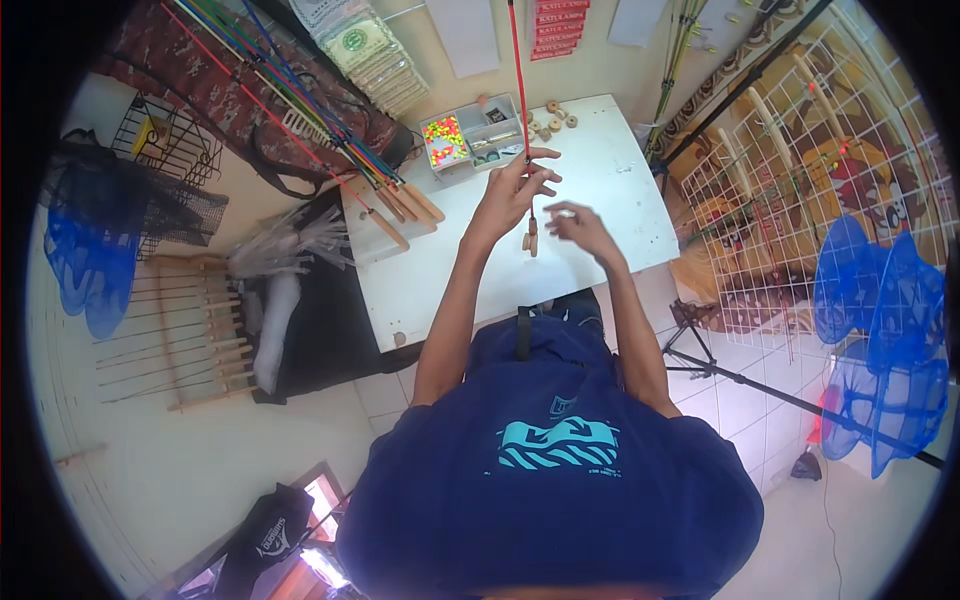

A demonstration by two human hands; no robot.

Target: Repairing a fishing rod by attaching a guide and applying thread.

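My left hand (510, 195) holds a thin red rod (520, 80) upright above the white table (400, 290), with some fingers stretched past it. At the rod's lower end are small pale wooden pieces (530, 241). My right hand (583, 232) is just right of that end, slightly blurred, with its fingers apart and holding nothing that I can see. Behind my hands are a clear compartment box (485, 120) of bright small pieces and several wooden rings (560, 107). Several coloured rods with wooden handles (400, 200) lie at the table's left.
A wooden rack (225, 330) of thin rods stands at left, below blue nets (90, 270). A camouflage bag (180, 90) is at back left. A wire grid (760, 200), more blue nets (865, 290) and a black stand (700, 365) are at right.
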